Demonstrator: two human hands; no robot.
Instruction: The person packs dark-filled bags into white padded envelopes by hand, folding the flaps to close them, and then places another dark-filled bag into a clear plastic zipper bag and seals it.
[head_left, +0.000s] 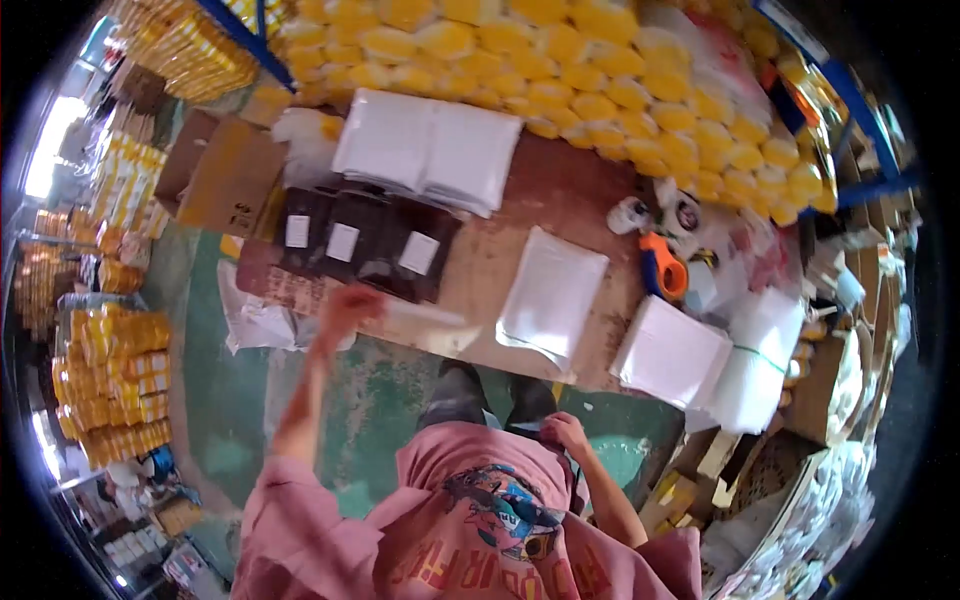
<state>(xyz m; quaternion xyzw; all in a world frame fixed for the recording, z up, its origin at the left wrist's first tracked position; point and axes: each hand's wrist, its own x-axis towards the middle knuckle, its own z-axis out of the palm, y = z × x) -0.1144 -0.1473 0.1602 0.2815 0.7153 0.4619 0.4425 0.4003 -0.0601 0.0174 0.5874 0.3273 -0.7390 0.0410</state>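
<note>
My left hand (pixel 352 306) reaches over the near edge of the table, just in front of a row of dark flat packages with white labels; its fingers are smeared by motion. The nearest of these are the middle dark package (pixel 350 232) and the right dark package (pixel 410 262). A thin white strip (pixel 425 313) lies along the table edge beside this hand. Close to my right hip, below the table edge, my right hand (pixel 566 432) is loosely closed with nothing showing in it. A white plastic mailer stack (pixel 553 295) lies on the table beyond it.
White bag stacks (pixel 428 148) lie behind the dark packages. At right are an orange-and-blue tape dispenser (pixel 664 268), a white pile (pixel 672 348) and a white roll (pixel 762 355). Yellow packs (pixel 600 85) bank up behind the table (pixel 480 345). A cardboard box (pixel 228 175) stands left.
</note>
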